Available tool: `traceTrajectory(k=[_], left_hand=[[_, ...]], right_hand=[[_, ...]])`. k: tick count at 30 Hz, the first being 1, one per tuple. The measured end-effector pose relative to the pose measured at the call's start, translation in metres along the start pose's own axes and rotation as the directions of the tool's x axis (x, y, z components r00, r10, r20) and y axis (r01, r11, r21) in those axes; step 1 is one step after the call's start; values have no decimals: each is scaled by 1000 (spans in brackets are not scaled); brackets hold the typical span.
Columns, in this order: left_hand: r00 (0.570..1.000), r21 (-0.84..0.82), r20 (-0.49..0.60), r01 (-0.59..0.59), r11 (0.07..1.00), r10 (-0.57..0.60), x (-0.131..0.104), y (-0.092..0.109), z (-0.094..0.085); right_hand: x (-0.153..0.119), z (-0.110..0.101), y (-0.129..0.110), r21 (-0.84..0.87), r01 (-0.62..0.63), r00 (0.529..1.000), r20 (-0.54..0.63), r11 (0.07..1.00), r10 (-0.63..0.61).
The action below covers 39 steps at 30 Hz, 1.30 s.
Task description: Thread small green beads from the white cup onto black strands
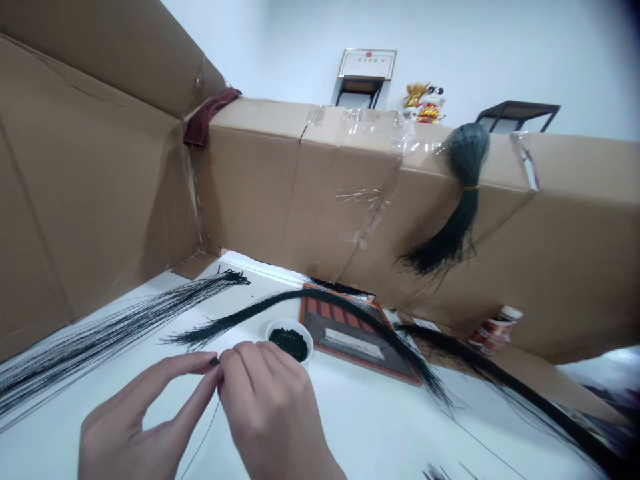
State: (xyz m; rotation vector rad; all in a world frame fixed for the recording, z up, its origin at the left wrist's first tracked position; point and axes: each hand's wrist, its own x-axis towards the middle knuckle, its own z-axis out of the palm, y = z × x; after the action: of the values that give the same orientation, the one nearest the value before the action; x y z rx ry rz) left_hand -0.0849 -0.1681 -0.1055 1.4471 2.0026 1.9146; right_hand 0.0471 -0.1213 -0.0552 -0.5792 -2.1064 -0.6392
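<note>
My left hand pinches a small dark piece between thumb and forefinger. My right hand is closed right against it, fingertips meeting those of the left; what it grips is hidden behind its own fingers. From where the fingertips meet, a thin dark strand hangs down to the lower edge. Just beyond the right hand stands a white bowl holding small dark green bits. A curved bundle of dark green strands lies past the bowl.
Long black strands with thicker ends spread at left. An orange-edged board lies behind the bowl; a thick black bundle crosses the right. Cardboard walls enclose the white table, with a tied strand bundle draped over. A white-capped jar leans there.
</note>
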Motion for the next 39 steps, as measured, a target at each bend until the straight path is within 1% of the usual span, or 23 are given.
traceTrajectory(k=[3, 5, 9, 11, 13, 18, 21, 23, 25, 28, 31, 34, 36, 39], left_hand=[[999, -98, -26, 37, 995, -40, 0, 0, 8], [991, -164, -47, 119, 979, -129, -3, 3, 13], [943, -243, -71, 299, 923, -325, -7, 15, 18], [928, -259, -69, 337, 905, -365, -7, 17, 20], [926, -266, -77, 338, 903, -370, -5, 17, 20], [936, -336, -135, 265, 904, -325, -1, 17, 23], [929, -400, -141, 261, 878, -341, -2, 19, 24], [922, -439, -121, 284, 852, -369, -3, 16, 25], [922, -469, -71, 307, 828, -382, -4, 10, 24], [927, -483, 9, 332, 810, -375, -2, 1, 24], [928, -479, 46, 346, 807, -371, 0, -5, 25], [927, -487, 48, 346, 802, -371, 0, -7, 27], [929, -483, 18, 333, 810, -370, -1, -7, 28], [935, -489, -21, 299, 819, -355, -2, -7, 30]], right_hand=[[-3, 3, 4, 53, -41, 998, 41, 998, 39], [-5, 5, 5, 98, -79, 997, 34, 992, 76], [-5, 7, 7, 162, -102, 994, -11, 982, 106], [-5, 8, 7, 171, -94, 995, -20, 981, 99], [-5, 9, 8, 179, -88, 995, -21, 980, 93], [-6, 11, 8, 166, -62, 997, -35, 984, 69], [-6, 12, 9, 173, -68, 997, -17, 983, 72], [-6, 13, 9, 175, -66, 997, -19, 982, 71], [-7, 14, 9, 171, -66, 997, -22, 983, 71], [-8, 16, 10, 171, -75, 997, -3, 982, 77], [-9, 18, 10, 188, -92, 996, 19, 978, 90], [-9, 20, 10, 210, -129, 992, 39, 969, 123], [-9, 20, 11, 214, -140, 990, 51, 967, 132], [-8, 17, 12, 206, -126, 991, 61, 970, 115]])
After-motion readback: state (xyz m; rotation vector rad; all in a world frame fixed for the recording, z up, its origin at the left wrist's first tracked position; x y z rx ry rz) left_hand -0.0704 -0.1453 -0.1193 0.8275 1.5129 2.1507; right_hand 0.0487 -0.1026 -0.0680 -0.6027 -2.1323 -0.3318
